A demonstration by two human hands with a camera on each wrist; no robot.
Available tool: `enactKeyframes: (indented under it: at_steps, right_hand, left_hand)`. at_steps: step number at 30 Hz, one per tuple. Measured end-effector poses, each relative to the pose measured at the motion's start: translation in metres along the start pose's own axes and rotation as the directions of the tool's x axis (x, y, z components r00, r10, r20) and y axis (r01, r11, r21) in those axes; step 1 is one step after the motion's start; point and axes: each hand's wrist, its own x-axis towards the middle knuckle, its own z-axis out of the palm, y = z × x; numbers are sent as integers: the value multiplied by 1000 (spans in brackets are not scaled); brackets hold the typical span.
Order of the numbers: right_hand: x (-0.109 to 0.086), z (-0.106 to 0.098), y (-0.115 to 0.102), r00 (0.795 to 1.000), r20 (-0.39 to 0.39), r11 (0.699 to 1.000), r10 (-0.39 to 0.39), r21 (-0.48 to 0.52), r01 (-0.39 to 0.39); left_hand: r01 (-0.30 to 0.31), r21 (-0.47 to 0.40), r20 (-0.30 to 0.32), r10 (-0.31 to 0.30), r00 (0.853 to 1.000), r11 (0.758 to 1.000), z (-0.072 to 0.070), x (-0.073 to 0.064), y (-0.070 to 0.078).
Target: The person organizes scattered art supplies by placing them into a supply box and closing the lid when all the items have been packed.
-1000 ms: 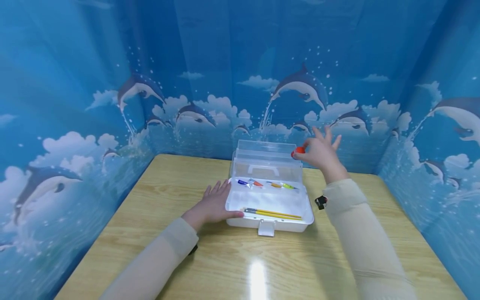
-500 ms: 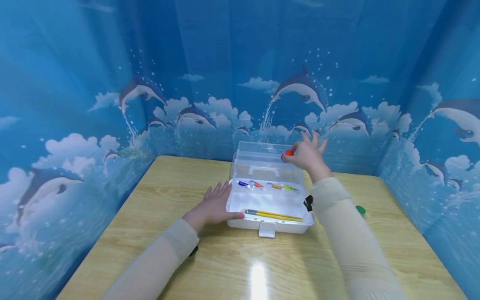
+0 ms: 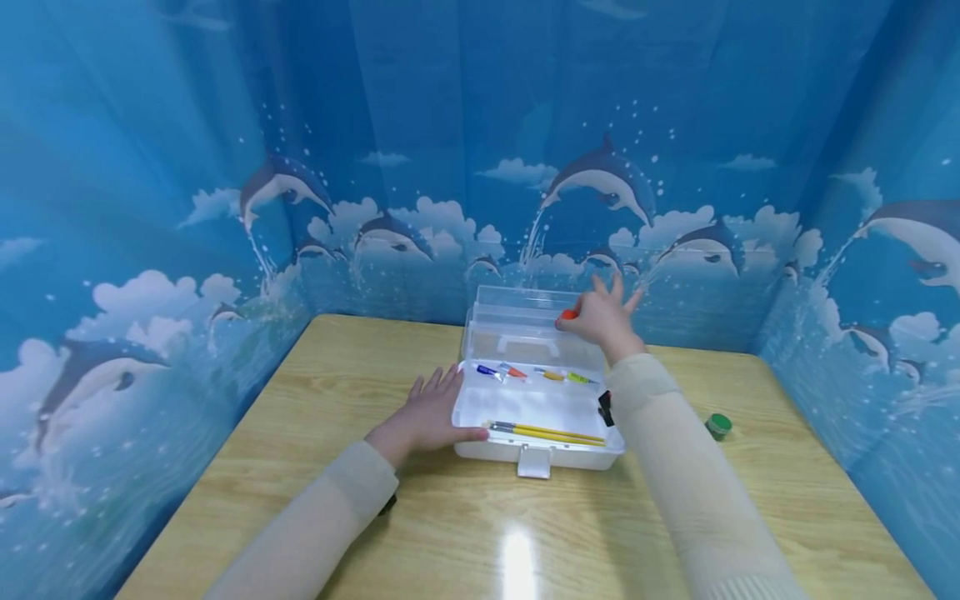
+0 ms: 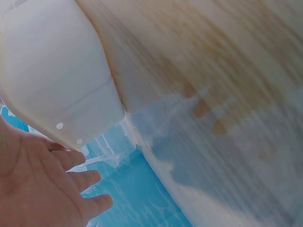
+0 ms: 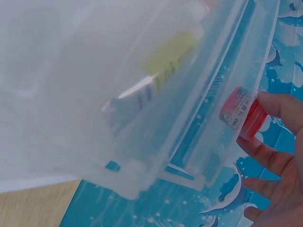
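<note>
A white plastic case (image 3: 487, 450) stands on the table with its clear lid raised at the back. My left hand (image 3: 427, 417) rests against its left side, fingers straight, thumb over the front left corner. Between thumb and index finger my right hand (image 3: 603, 321) pinches a small red paint jar (image 3: 567, 316) up at the lid's right part; its other fingers spread upward. In the right wrist view the red jar (image 5: 253, 120) shows partly through translucent plastic. Several paint tubes (image 3: 551, 375) lie along the case's back, and yellow paintbrushes (image 3: 547, 432) along its front.
A green-lidded jar (image 3: 718, 426) stands on the wooden table (image 3: 420, 533), right of the case beyond my right sleeve. The case's latch (image 3: 534, 462) hangs down in front. A blue dolphin-print curtain (image 3: 420, 125) surrounds the table's back and sides.
My right hand has moved left and slightly down with the red jar, over the raised lid. The green jar has come out from behind the right sleeve. My left hand has stayed in place.
</note>
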Motion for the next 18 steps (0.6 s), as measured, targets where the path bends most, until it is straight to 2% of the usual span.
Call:
enactKeyframes:
  at_steps: [13,18]
  right_hand:
    - [1,9,-2,999,24,999,35,25,-35]
    - [0,6,-1,999,30,999,28,31,-29]
  left_hand:
    - [-7,1,-14,7,1000,1000,1,0,0]
    - [0,-3,-10,0,1000,1000,0,0,1]
